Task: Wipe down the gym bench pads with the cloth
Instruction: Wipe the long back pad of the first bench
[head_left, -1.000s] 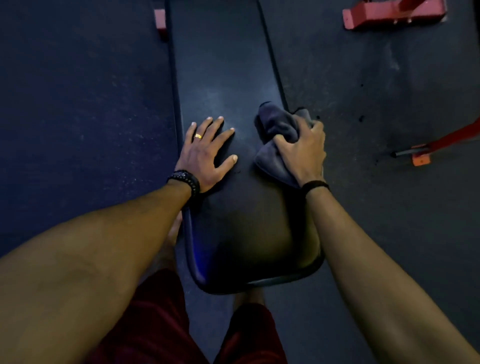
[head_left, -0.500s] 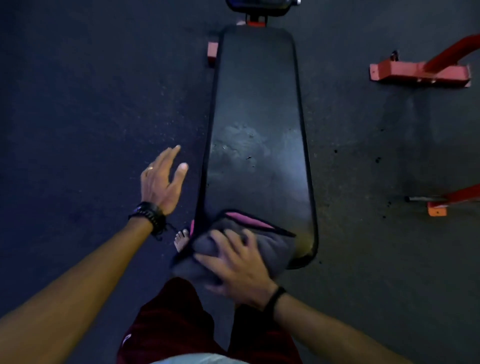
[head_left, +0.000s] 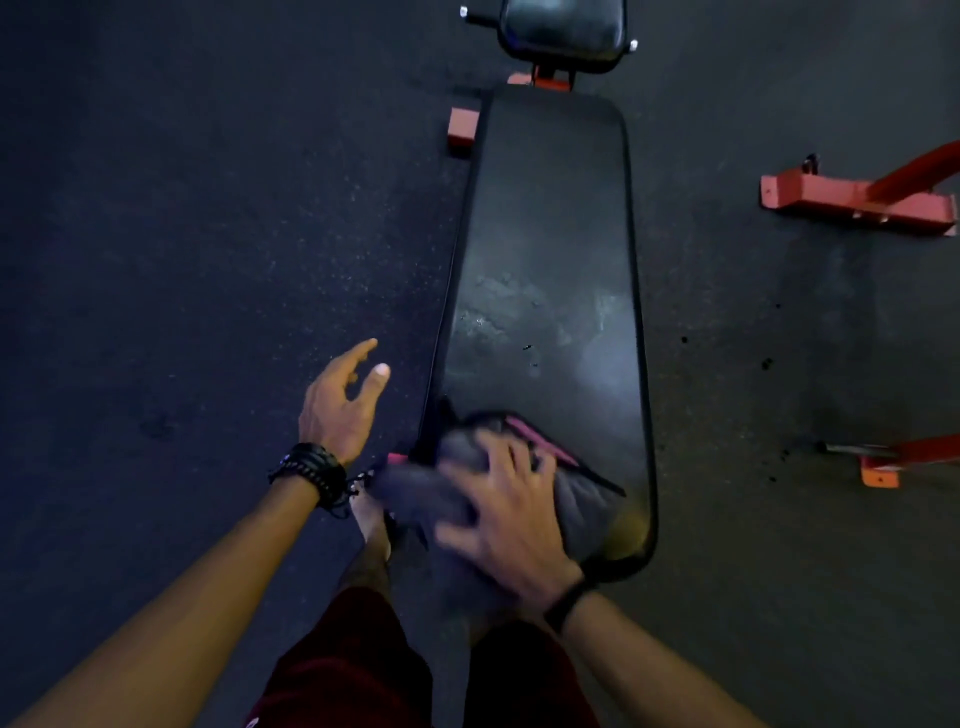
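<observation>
A long black bench pad (head_left: 550, 249) runs away from me down the middle of the view, with dull smears near its centre. A smaller black pad (head_left: 563, 31) sits beyond its far end. A grey cloth (head_left: 582, 499) with a pink edge lies over the pad's near end. My right hand (head_left: 504, 514) presses flat on the cloth with spread fingers; it is blurred by motion. My left hand (head_left: 340, 405) hovers in the air left of the bench, fingers relaxed and holding nothing.
Dark rubber floor (head_left: 208, 260) surrounds the bench. Red metal frame feet stand at right (head_left: 852, 200) and lower right (head_left: 883, 467). A red bench foot (head_left: 463, 127) pokes out at the far left of the pad. My legs in dark red shorts are below.
My left hand lifted off the pad and moved out to the left. My right hand dragged the cloth back to the pad's near end and flattened on it; my head rose.
</observation>
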